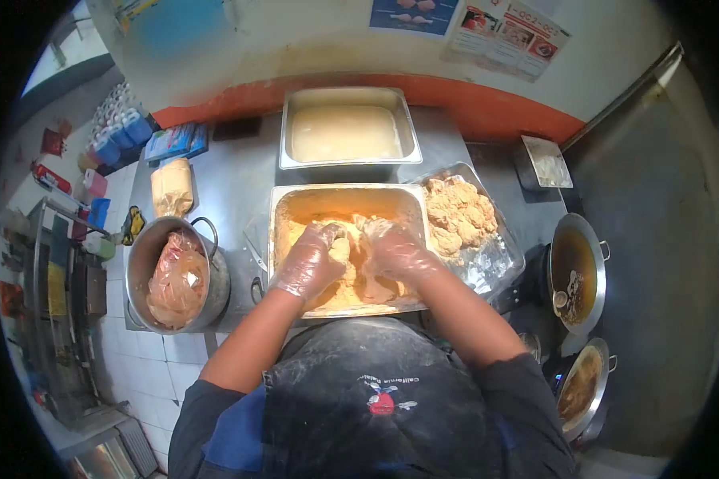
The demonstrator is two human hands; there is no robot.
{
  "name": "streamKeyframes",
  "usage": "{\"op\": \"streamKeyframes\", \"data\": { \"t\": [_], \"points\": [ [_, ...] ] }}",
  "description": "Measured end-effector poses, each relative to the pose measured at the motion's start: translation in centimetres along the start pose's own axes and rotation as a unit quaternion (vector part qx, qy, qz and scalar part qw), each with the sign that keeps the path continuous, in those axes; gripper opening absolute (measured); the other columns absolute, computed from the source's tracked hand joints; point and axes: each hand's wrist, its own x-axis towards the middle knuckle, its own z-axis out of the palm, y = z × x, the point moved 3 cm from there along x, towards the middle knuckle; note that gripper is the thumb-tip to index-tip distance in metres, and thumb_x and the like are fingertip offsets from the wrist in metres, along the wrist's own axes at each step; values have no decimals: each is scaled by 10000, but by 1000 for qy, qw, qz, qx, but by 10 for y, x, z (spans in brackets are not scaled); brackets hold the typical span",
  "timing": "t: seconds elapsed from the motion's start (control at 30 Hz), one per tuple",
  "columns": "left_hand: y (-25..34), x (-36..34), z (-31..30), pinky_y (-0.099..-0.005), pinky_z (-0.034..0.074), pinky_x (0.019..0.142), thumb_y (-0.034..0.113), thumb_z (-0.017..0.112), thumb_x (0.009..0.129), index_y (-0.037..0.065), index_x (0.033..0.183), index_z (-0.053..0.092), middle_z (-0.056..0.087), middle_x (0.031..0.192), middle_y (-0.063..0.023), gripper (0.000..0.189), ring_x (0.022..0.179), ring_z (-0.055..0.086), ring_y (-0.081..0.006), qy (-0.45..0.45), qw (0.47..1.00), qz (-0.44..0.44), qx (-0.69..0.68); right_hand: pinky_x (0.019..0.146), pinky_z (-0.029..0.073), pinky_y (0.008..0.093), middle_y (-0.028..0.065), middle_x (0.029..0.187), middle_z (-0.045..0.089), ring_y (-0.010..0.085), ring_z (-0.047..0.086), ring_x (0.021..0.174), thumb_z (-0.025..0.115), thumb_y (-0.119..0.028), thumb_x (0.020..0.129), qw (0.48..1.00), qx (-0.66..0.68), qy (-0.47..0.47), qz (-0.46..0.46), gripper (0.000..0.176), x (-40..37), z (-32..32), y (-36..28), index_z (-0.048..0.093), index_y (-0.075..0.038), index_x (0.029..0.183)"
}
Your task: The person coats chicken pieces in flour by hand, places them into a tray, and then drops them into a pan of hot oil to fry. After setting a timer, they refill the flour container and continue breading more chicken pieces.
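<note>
Both my hands wear clear plastic gloves and are inside a metal pan [347, 188] of orange-tinted breading flour [311, 299]. My left hand [310, 259] is closed around a flour-coated chicken piece [340, 249] on the pan's left side. To its right, my right hand [395, 251] has its fingers curled down at the flour; what they grip is hidden by the hand and the coating. A heap of coated chicken pieces [459, 214] lies on a silver tray [499, 267] just right of the pan.
Behind the pan stands a deep metal container [411, 144] of pale liquid. At left are a pot [140, 275] with bagged raw meat, a brown paper package [172, 184] and scissors [255, 254]. Two pans of oil [575, 275] [581, 383] stand at right.
</note>
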Motion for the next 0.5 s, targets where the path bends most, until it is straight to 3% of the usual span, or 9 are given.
{"op": "streamKeyframes", "data": {
  "t": [0.03, 0.07, 0.13, 0.2, 0.23, 0.3, 0.33, 0.4, 0.5],
  "points": [
    [4, 0, -6, -437, 519, 1168, 186, 852, 839, -15, 1459, 611, 659, 1387, -281, 695, 1330, 648, -427, 1, 1000, -3, -5, 1073, 571, 492, 211, 1225, 810, 392, 749, 1210, 810, -297, 870, 1000, -3, -4, 0, 483, -3, 4, -1, 798, -28, 1271],
    [12, 0, -16, -423, 530, 1154, 131, 852, 844, -7, 1426, 616, 669, 1377, -241, 643, 1317, 663, -382, 5, 998, 29, -59, 1098, 557, 471, 210, 1286, 788, 367, 729, 1253, 850, -258, 852, 985, 152, 56, -62, 579, -10, 6, -3, 736, -33, 1374],
    [19, 0, -19, -408, 541, 1140, 75, 852, 849, 0, 1393, 621, 679, 1366, -201, 596, 1303, 679, -338, 4, 991, 67, -112, 1122, 543, 450, 208, 1347, 767, 342, 709, 1297, 891, -220, 835, 937, 306, 120, -117, 701, -13, 9, -1, 675, -38, 1476],
    [16, -4, -13, -368, 547, 1125, 0, 870, 841, 41, 1388, 608, 674, 1359, -104, 608, 1292, 663, -219, -35, 913, -19, -405, 1173, 505, 395, 160, 1465, 708, 261, 651, 1365, 945, -111, 793, 847, 517, 28, -124, 862, -9, 16, 2, 573, -20, 1565],
    [4, -3, -2, -346, 537, 1126, -16, 878, 847, 78, 1394, 591, 649, 1350, -46, 625, 1292, 623, -155, -59, 896, -31, -438, 1173, 505, 395, 160, 1465, 708, 261, 651, 1365, 945, -111, 793, 845, 520, 32, -120, 862, -11, 16, 6, 573, -20, 1565],
    [3, -9, -5, -345, 534, 1133, -22, 881, 841, 78, 1396, 588, 648, 1356, -50, 636, 1294, 626, -159, -76, 877, -40, -472, 1199, 482, 369, 108, 1491, 698, 205, 617, 1378, 905, -44, 834, 783, 597, 7, -172, 802, -26, 7, 2, 572, 4, 1561],
    [3, -12, -6, -344, 531, 1139, -28, 884, 834, 79, 1398, 584, 647, 1362, -54, 647, 1297, 629, -164, -86, 856, -49, -507, 1199, 482, 369, 108, 1491, 698, 205, 617, 1378, 905, -44, 834, 781, 601, 12, -169, 802, -35, -1, 0, 572, 4, 1561],
    [0, -14, -5, -322, 543, 1110, -86, 818, 849, 62, 1408, 586, 651, 1366, -37, 622, 1278, 634, -140, -79, 882, -23, -464, 1217, 471, 368, 85, 1530, 674, 190, 600, 1393, 870, -19, 870, 706, 691, -27, -152, 754, -54, -19, -5, 573, 5, 1563],
    [-7, -14, 2, -351, 513, 1176, -39, 853, 828, 30, 1498, 552, 636, 1463, -106, 737, 1368, 618, -198, -109, 846, -61, -518, 1235, 463, 376, 113, 1594, 636, 218, 606, 1415, 850, -1, 876, 668, 733, -33, -125, 809, -53, -1, 10, 536, -18, 1621]
  ]
}}
